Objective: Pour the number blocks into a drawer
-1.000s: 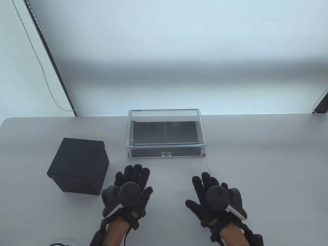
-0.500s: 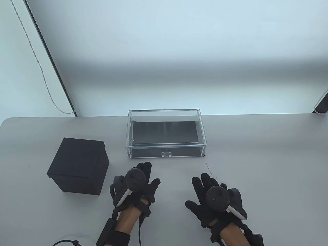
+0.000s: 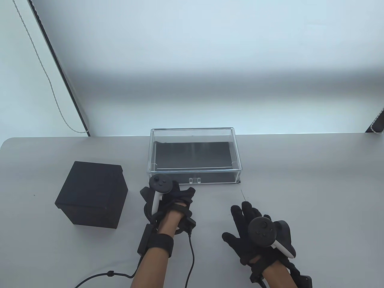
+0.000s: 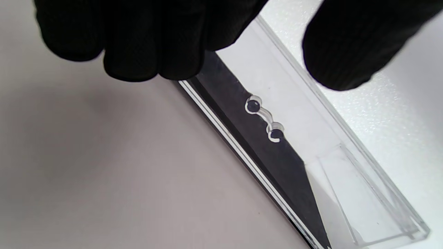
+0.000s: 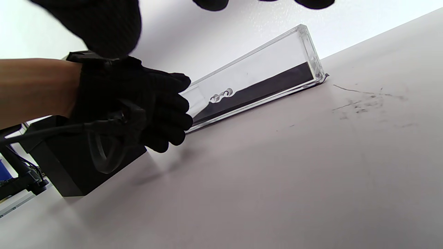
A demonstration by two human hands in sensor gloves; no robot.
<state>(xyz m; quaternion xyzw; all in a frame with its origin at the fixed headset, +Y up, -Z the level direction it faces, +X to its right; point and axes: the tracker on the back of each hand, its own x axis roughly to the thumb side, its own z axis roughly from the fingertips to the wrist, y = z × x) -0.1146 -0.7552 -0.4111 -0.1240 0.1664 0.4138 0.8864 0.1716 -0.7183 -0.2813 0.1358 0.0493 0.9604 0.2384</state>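
step: opening drawer [image 3: 193,179] — shut in clear case, mid-tabletop | left hand [image 3: 168,196] fingers apart, near handle [image 4: 263,120], not touching | right hand [image 3: 255,232] spread, idle | blocks unseen — black box [image 3: 93,193] left, presumably | next: pinch handle, pull

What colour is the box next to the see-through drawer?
Black. The box shows best in the table view, left of the drawer.
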